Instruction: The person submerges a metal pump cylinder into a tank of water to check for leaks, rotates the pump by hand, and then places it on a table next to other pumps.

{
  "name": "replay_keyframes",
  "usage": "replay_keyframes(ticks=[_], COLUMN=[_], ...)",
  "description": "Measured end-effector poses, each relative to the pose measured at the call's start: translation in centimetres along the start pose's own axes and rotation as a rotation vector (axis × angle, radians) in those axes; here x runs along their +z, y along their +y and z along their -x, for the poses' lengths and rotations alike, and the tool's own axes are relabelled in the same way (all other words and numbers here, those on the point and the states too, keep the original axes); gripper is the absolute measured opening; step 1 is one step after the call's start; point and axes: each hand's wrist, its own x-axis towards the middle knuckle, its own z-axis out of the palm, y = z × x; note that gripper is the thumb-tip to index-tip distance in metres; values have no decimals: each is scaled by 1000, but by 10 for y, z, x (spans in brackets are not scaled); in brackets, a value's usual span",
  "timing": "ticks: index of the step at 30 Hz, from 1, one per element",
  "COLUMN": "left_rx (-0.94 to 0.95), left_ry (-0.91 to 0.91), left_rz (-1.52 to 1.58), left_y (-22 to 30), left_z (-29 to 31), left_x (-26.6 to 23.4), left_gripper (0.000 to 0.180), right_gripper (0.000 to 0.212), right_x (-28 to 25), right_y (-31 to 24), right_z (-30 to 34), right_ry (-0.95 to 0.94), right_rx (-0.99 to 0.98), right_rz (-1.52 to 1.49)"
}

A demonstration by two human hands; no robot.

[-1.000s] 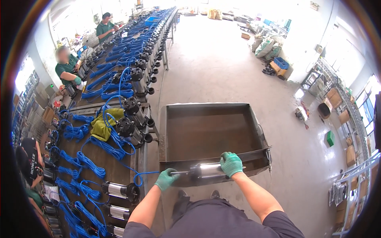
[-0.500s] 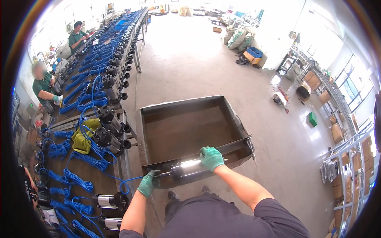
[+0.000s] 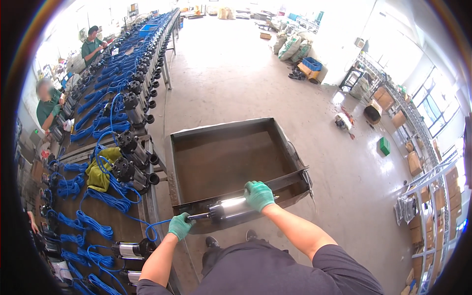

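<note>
A submersible pump [image 3: 229, 209] with a silver cylinder and black end lies level over the near side of a metal trough [image 3: 179, 171] of murky brown water. My gloved right hand [image 3: 258, 195] is wrapped over the right end of its cylinder. At the other end, my gloved left hand [image 3: 180, 226] is closed on a thin, shiny rod [image 3: 199, 216] that reaches to the black end; its exact kind I cannot make out. A blue cable [image 3: 156, 224] runs from beside my left hand to the bench. A dark crossbar [image 3: 290, 178] spans the trough behind the pump.
On my left, a long bench [image 3: 98, 201] carries upright pumps [image 3: 129, 174], coiled blue cables [image 3: 96, 223] and a yellow-green cloth [image 3: 102, 172]. Two people [image 3: 48, 105] work along its far side. At right stand shelves with boxes [image 3: 445, 201]; a green box [image 3: 384, 146] sits on the floor.
The view has shifted slightly. My left hand has moved a little away from the pump, and more of the rod shows. The nearer person at the bench has drawn their hands back.
</note>
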Motion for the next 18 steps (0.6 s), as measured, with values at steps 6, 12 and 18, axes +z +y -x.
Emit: replay_keyframes(ticks=[6,12,18], left_rx=[-395,-180,25], left_ry=[-177,-146,124], left_rz=[961,1104,-290], left_y=[-13,-26,1], left_z=[-7,5,-1], left_x=[6,10,-4], left_gripper=[31,38,44], right_gripper=[19,15,11], right_x=[0,2,5], right_y=[-2,-7,-1], right_z=[0,-5,-1], right_ry=[11,72,124], right_rx=[-12,-44,-60], right_rz=[1,-10,-22])
